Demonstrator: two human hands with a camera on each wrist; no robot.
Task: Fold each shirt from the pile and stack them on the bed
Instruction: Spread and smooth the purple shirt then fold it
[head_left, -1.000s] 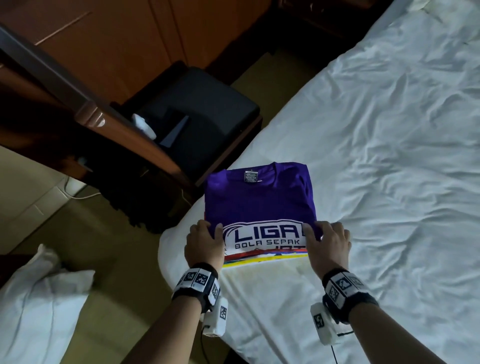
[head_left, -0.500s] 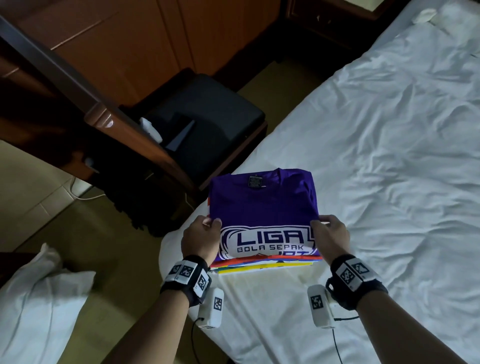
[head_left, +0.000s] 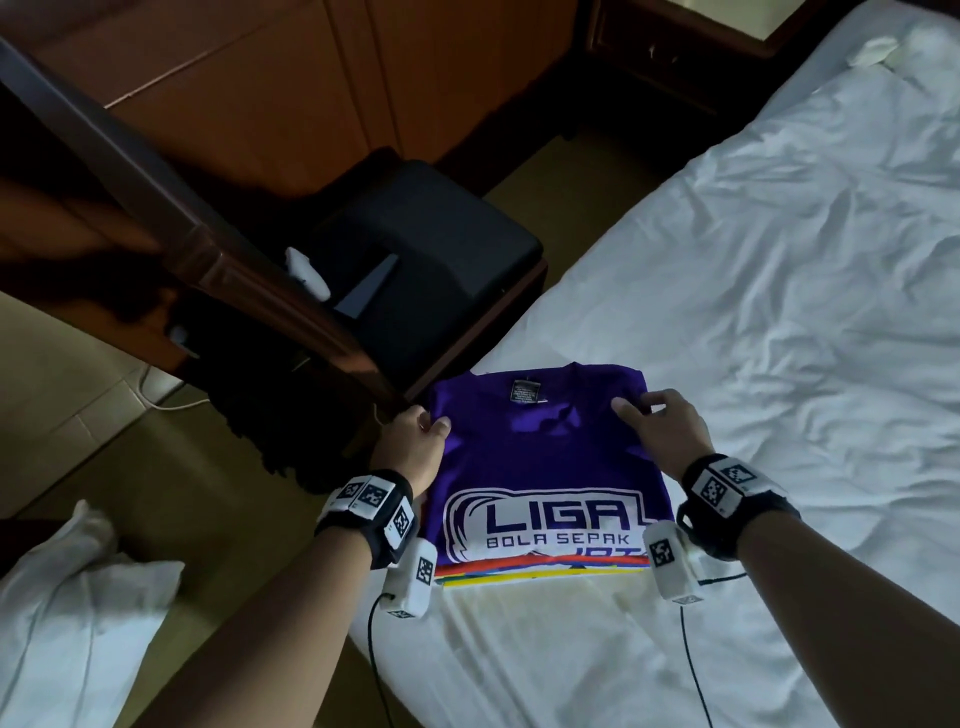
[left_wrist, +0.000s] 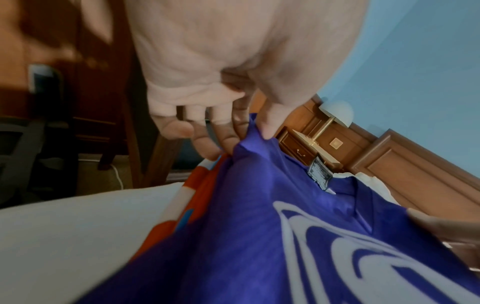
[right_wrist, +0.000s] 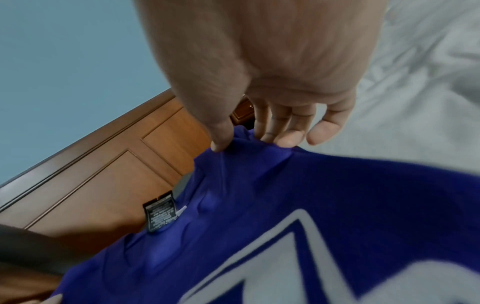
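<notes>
- Moved since 0.5 s ago: both hands, from shirt's mid side edges up to its far corners, near collar.
- Near: wrist cams w/ marker tags on both forearms; cables hanging over bed (head_left: 779, 270) edge.
- L hand (head_left: 410, 447): thumb + index pinching far-left corner of purple shirt (head_left: 540, 457); other fingers loosely curled beside fabric.
- R hand (head_left: 662, 431): thumb vs. fingers pinching far-right corner; little finger spread off to side.
- Purple shirt: folded, logo up, label (head_left: 525, 391) at collar, top of stack on white sheet at bed's near-left corner.
- Under it: red, yellow shirt edges (head_left: 540, 571) showing at near side.
- Left, floor: white pillow (head_left: 78, 613).
- Far: dark stool (head_left: 426, 260) beside bed; wood cabinet (head_left: 311, 78) behind.
</notes>
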